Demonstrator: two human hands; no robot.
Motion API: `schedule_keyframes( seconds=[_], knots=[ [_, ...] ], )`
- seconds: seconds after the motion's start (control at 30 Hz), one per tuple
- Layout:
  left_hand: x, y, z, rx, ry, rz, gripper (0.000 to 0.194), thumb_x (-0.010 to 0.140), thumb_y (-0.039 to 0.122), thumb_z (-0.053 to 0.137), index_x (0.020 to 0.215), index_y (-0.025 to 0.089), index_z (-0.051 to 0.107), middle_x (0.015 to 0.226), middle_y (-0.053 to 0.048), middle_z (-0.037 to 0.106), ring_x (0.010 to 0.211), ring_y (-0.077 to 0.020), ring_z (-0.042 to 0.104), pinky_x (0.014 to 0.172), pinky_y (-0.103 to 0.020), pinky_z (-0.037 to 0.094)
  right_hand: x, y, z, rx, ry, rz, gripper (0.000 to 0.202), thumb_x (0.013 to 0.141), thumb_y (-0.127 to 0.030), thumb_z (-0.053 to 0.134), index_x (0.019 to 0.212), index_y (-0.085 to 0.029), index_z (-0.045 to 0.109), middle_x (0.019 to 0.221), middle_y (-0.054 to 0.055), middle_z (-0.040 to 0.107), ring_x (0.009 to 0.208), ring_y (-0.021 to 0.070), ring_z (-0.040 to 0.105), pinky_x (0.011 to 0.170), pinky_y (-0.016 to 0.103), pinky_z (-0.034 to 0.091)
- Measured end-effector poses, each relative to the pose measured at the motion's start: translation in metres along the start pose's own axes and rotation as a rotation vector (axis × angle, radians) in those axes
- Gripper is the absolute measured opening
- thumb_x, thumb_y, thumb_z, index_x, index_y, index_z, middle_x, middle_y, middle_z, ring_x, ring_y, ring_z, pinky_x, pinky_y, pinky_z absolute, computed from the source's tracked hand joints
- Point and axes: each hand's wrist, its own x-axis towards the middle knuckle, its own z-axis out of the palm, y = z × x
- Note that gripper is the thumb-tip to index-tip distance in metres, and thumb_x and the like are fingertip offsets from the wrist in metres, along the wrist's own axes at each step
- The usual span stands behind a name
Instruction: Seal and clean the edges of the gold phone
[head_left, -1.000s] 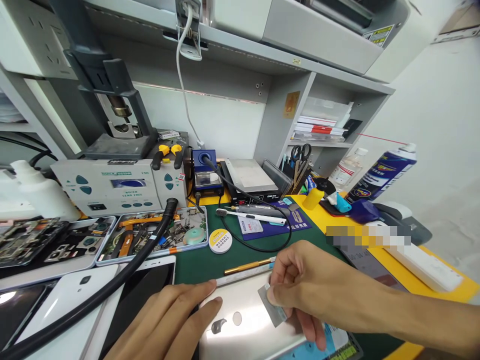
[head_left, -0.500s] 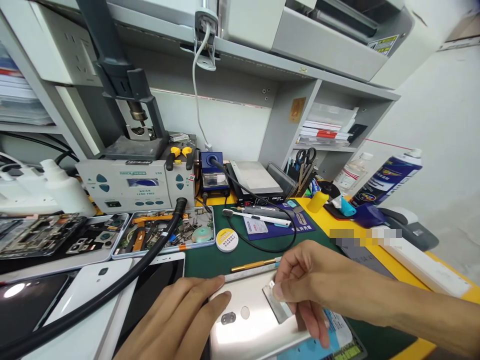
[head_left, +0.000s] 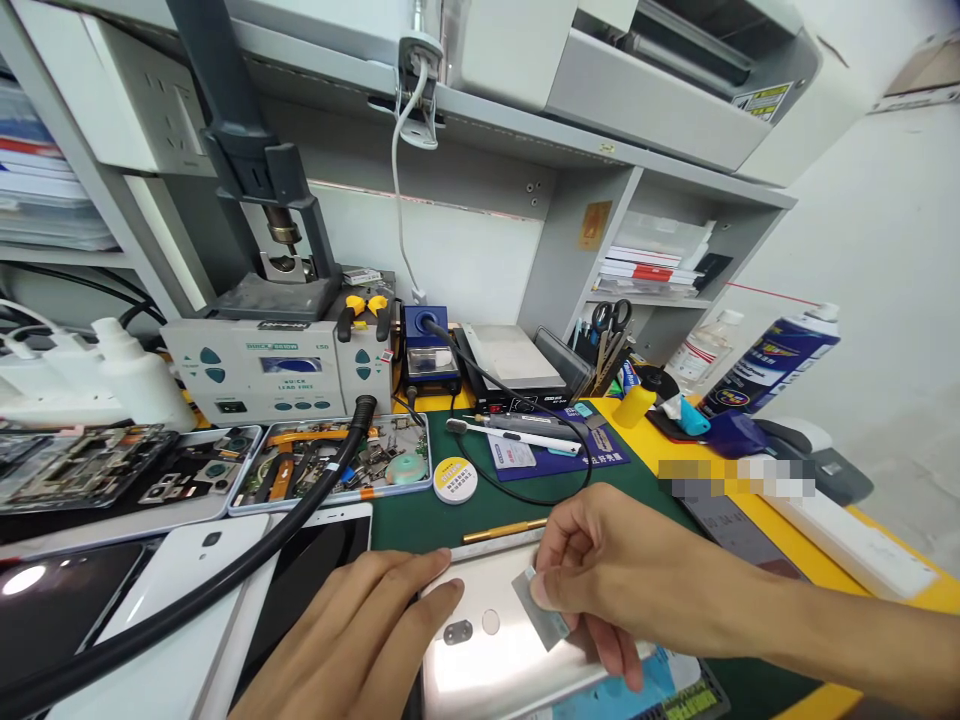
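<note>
A gold phone (head_left: 480,668) lies back side up, with its camera and round fingerprint sensor showing. My left hand (head_left: 352,630) rests over its left end, fingers stretched out and the tips at the upper corner. Between thumb and fingers, my right hand (head_left: 592,590) pinches a thin metal blade (head_left: 541,618), flat and grey, over the middle of the phone's back. Whether the blade touches the surface I cannot tell. Just beyond the phone's far edge lies a brass-coloured pen-like tool (head_left: 504,530), its right end hidden by my right hand.
On the left, a black hose (head_left: 255,565) crosses over several phones and a tray of parts (head_left: 409,485). Behind stand a rework station (head_left: 285,365) and a heating plate (head_left: 514,360). A round tin (head_left: 455,480) and a white brush (head_left: 517,436) lie on the green mat (head_left: 420,525).
My right hand has moved slightly left along the phone with the blade, which now lies closer to the fingerprint sensor. My left hand stays in place. The view has shifted a little.
</note>
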Motion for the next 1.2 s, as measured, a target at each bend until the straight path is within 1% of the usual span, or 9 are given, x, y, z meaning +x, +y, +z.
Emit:
schedule_keyframes(
  seconds=[0.07,0.17,0.3,0.43,0.53,0.6,0.77,0.93,1.2],
  knots=[
    [0.0,-0.003,0.0,-0.001,0.006,0.026,0.055,0.086,0.048,0.071,0.134,0.025,0.059,0.136,-0.001,0.065,0.115,-0.0224,0.062,0.093,-0.028,0.056,0.001,0.002,0.001,0.012,0.0,-0.002,0.007,0.079,-0.021,0.062,0.075,-0.018,0.057,0.05,0.0,0.062,0.036,0.011,0.053,0.035,0.018,0.046],
    [0.002,-0.003,-0.002,0.004,0.031,0.021,0.049,0.087,0.044,0.071,0.13,0.025,0.061,0.132,-0.001,0.067,0.112,-0.0217,0.064,0.09,-0.028,0.058,0.002,0.004,0.002,0.03,-0.009,-0.012,0.009,0.078,-0.022,0.064,0.075,-0.018,0.057,0.049,0.0,0.061,0.037,0.0116,0.054,0.035,0.018,0.045],
    [0.006,0.0,-0.004,0.003,0.051,0.021,0.049,0.087,0.048,0.07,0.129,0.024,0.062,0.13,-0.002,0.068,0.111,-0.022,0.064,0.09,-0.029,0.058,0.001,0.002,0.001,0.085,-0.059,-0.03,0.008,0.077,-0.022,0.065,0.074,-0.017,0.059,0.048,0.0,0.061,0.036,0.0106,0.053,0.035,0.016,0.044],
    [0.007,0.001,-0.003,-0.032,0.032,0.0,0.052,0.087,0.055,0.067,0.129,0.024,0.062,0.128,-0.004,0.069,0.11,-0.0235,0.065,0.09,-0.03,0.057,-0.002,0.001,-0.003,0.102,-0.082,-0.023,0.008,0.079,-0.022,0.062,0.074,-0.016,0.061,0.049,0.001,0.063,0.036,0.0092,0.055,0.035,0.013,0.039],
    [0.006,0.001,-0.001,-0.036,0.028,-0.004,0.05,0.088,0.05,0.068,0.13,0.024,0.061,0.129,-0.004,0.068,0.111,-0.0237,0.064,0.091,-0.031,0.057,-0.004,0.002,-0.004,0.101,-0.081,-0.042,0.011,0.081,-0.024,0.061,0.074,-0.015,0.061,0.049,0.001,0.062,0.036,0.0083,0.054,0.035,0.012,0.036],
    [0.005,0.001,0.0,-0.039,0.037,-0.007,0.05,0.088,0.047,0.069,0.131,0.024,0.061,0.13,-0.004,0.068,0.112,-0.0235,0.064,0.092,-0.03,0.057,-0.004,0.002,-0.003,0.095,-0.077,-0.045,0.012,0.081,-0.025,0.062,0.074,-0.015,0.061,0.049,0.001,0.062,0.035,0.0084,0.054,0.035,0.012,0.037],
    [0.004,0.002,-0.001,-0.059,0.048,-0.015,0.052,0.087,0.051,0.068,0.13,0.023,0.061,0.129,-0.005,0.068,0.112,-0.0238,0.064,0.093,-0.031,0.056,-0.002,-0.001,0.002,0.033,-0.04,-0.027,0.009,0.078,-0.022,0.062,0.072,-0.016,0.061,0.046,-0.001,0.06,0.034,0.0091,0.052,0.036,0.014,0.041],
    [0.006,0.002,-0.002,-0.054,0.049,-0.013,0.05,0.087,0.046,0.069,0.13,0.021,0.061,0.127,-0.005,0.069,0.111,-0.0236,0.063,0.092,-0.031,0.056,-0.001,-0.006,0.005,0.001,-0.031,-0.019,0.01,0.077,-0.019,0.061,0.068,-0.016,0.059,0.047,0.0,0.06,0.034,0.0096,0.053,0.034,0.014,0.041],
    [0.007,0.004,-0.003,-0.065,0.055,-0.02,0.051,0.087,0.046,0.068,0.13,0.021,0.059,0.128,-0.005,0.069,0.112,-0.0246,0.063,0.094,-0.033,0.055,0.0,-0.003,0.005,0.079,-0.092,-0.043,0.008,0.076,-0.023,0.063,0.073,-0.016,0.06,0.045,-0.001,0.059,0.034,0.0098,0.052,0.034,0.015,0.043]
  ],
)
